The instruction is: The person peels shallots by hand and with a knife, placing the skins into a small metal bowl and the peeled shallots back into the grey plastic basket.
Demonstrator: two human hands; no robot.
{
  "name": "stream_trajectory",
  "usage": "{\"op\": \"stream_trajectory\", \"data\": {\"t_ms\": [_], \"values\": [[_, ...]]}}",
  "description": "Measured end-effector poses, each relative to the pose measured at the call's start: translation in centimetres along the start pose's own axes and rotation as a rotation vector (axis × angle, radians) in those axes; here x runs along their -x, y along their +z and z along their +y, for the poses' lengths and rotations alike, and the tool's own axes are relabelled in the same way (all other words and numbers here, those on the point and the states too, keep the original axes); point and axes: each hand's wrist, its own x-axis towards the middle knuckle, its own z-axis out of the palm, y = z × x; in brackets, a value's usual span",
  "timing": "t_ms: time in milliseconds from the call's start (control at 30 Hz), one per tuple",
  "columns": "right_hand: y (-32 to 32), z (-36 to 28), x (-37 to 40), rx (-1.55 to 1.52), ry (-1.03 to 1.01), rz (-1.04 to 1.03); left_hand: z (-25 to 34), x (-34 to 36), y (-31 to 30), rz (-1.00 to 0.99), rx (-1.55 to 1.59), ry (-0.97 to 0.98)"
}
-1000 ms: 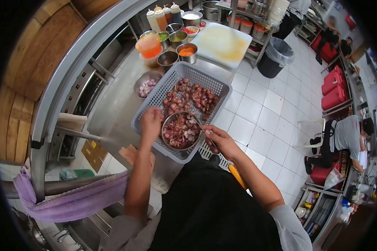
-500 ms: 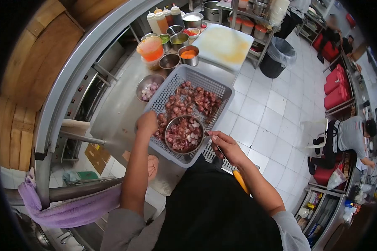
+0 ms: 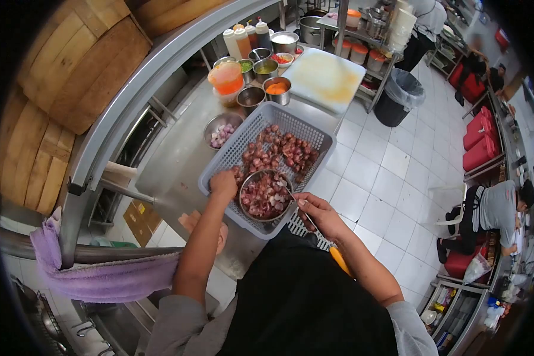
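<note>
My left hand is closed at the left side of a grey plastic basket, fingers curled down among the shallots; what they pinch is hidden. Within the basket sits a round metal bowl holding shallots and loose skins. My right hand grips a thin metal blade, apparently a knife, its tip over the bowl's right rim. A yellow handle shows beside the right forearm, in line with the blade.
A metal bowl of peeled shallots stands left of the basket. Behind are an orange-filled tub, metal containers, squeeze bottles and a white cutting board. A black bin stands on the floor; a person works at right.
My view has tilted slightly, shifting the scene right and down. My left hand has moved further into the basket. The blade tip has come inward over the bowl's rim.
</note>
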Motion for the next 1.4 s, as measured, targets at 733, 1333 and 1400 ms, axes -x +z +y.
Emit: {"op": "stream_trajectory", "data": {"t_ms": [733, 1333, 1400], "values": [[4.5, -1.5, 1.3, 0.413, -0.405, -0.016, 10.2, 14.7, -5.0, -0.032, 2.220, 0.288], [5.4, -1.3, 1.6, 0.439, -0.452, 0.076, 10.5, 15.6, -5.2, 0.028, 2.173, 0.327], [5.4, -0.9, 1.1, 0.478, -0.541, 0.123, 10.5, 15.7, -4.6, 0.043, 2.163, 0.321]]}}
